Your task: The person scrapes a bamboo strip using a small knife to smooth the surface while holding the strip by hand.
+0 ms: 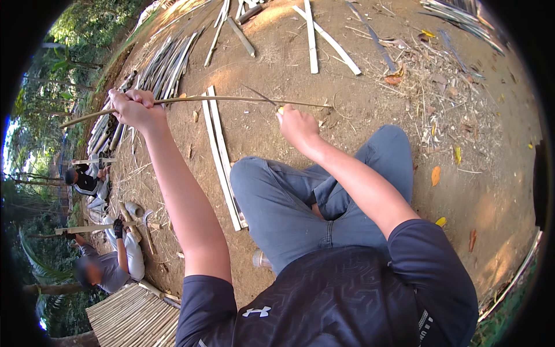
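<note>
A long, thin brown strip [231, 98], likely bamboo, stretches across in front of me and bows slightly. Its left part is gripped in my left hand [137, 110], whose fingers are wrapped round it, and one end sticks out beyond the fist. My right hand [298, 124] is closed round the handle of a knife, mostly hidden by the fingers. The narrow dark knife blade [259, 96] points up and to the left, meeting or crossing the strip just left of that hand. Whether the edge touches the strip I cannot tell.
Two pale split slats [221, 156] lie left of my crossed legs [324, 191]. A pile of poles [167, 66] and more slats [312, 40] rest farther off. Two people sit at left, one with a gloved hand [118, 227], near a slatted mat [136, 318]. Shavings [430, 107] litter the right.
</note>
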Demonstrator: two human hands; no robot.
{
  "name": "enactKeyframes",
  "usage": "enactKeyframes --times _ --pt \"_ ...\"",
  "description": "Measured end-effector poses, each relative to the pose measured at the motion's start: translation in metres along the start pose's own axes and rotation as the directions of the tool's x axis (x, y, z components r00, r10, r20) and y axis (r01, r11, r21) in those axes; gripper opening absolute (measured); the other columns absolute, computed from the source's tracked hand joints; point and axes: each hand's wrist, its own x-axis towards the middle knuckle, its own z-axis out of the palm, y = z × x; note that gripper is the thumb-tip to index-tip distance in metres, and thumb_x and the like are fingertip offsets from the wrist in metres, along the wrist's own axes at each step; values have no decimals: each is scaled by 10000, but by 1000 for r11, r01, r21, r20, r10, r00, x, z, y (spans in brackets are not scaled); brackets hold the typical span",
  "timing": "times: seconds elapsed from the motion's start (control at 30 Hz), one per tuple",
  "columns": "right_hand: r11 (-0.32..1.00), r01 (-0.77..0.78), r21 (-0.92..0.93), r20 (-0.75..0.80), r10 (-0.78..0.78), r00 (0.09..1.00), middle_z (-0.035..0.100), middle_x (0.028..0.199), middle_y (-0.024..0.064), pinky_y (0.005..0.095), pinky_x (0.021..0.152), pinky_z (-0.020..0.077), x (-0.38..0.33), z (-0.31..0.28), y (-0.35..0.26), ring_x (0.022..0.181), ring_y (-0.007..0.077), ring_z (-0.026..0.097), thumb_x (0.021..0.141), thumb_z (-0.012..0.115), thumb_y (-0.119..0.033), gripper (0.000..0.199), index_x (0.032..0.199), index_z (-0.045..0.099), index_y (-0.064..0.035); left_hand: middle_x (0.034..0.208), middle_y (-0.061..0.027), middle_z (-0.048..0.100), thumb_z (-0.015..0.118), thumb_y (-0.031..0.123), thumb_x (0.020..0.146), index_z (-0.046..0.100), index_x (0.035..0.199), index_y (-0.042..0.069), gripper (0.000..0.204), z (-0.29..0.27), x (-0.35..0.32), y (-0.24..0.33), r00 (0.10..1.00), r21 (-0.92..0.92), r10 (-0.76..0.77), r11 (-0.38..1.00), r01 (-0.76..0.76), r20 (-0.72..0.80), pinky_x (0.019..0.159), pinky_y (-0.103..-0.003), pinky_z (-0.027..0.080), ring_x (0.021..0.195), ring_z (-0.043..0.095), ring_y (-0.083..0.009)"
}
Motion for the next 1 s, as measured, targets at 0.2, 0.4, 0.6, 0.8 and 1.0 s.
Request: enactKeyframes --times 0.2,0.4,0.6,0.8,1.0 --pt "1000 -18 -3 -4 18 1000 702 741 177 446 562 562 5 0 21 682 339 715 1017 475 -322 344 1002 567 8 493 23 394 454 320 1046 354 745 146 361 7 6 -4 999 -26 3 1000 -2 40 362 -274 195 358 291 -90" --pt "999 -26 -44 -71 22 997 680 667 146 427 469 541 6 9 42 561 304 684 1038 430 -315 372 1012 571 28 495 16 400 456 330 1044 361 717 150 385 12 1 -3 998 -20 -17 1000 18 56 364 -274 194 359 299 -90" --pt "1000 10 -6 32 -9 999 705 785 204 427 521 560 8 15 58 671 329 714 990 447 -160 249 1012 576 53 493 14 398 464 351 1041 352 706 153 405 12 6 -6 996 -29 -22 999 25 84 365 -274 194 355 290 -94" --pt "996 -2 93 4 1 1000 704 746 169 412 484 546 19 2 66 620 285 707 986 468 -196 251 993 572 33 509 14 403 499 320 1032 371 752 153 351 10 11 -6 995 -70 -46 996 52 92 372 -272 214 371 294 -97" --pt "999 -11 -45 -5 11 1000 715 745 139 397 487 551 23 16 59 617 267 712 989 496 -233 254 987 575 8 528 14 406 522 312 1021 367 777 149 332 17 9 -2 1000 -21 -14 1000 14 15 372 -275 217 381 299 -101"
